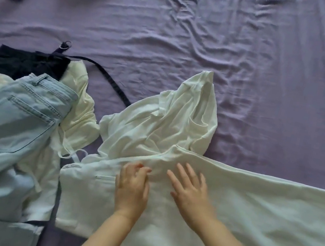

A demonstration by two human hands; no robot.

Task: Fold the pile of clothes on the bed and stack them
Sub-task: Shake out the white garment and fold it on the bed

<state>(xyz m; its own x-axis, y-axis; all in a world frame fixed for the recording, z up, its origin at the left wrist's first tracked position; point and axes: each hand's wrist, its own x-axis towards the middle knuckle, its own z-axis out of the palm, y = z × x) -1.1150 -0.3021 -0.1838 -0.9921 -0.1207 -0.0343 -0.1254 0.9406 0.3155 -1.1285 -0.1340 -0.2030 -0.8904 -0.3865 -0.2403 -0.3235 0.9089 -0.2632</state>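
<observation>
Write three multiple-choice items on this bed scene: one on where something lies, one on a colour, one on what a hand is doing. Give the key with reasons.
1. Where do the light blue jeans lie relative to the white trousers?
A. To their left
B. To their right
C. On top of them

2. What colour is the bed sheet?
A. Green
B. Purple
C. Red

3. What is the right hand doing?
A. Lifting the dark belt
B. Hanging clear above the bed
C. Resting flat, fingers straight, on the white trousers

Key:
1 A: the jeans sit at the left edge, while the trousers stretch off to the right.
2 B: the wrinkled sheet is purple all over.
3 C: its fingers are spread on the white cloth, beside the left hand; the belt lies untouched farther back.
</observation>
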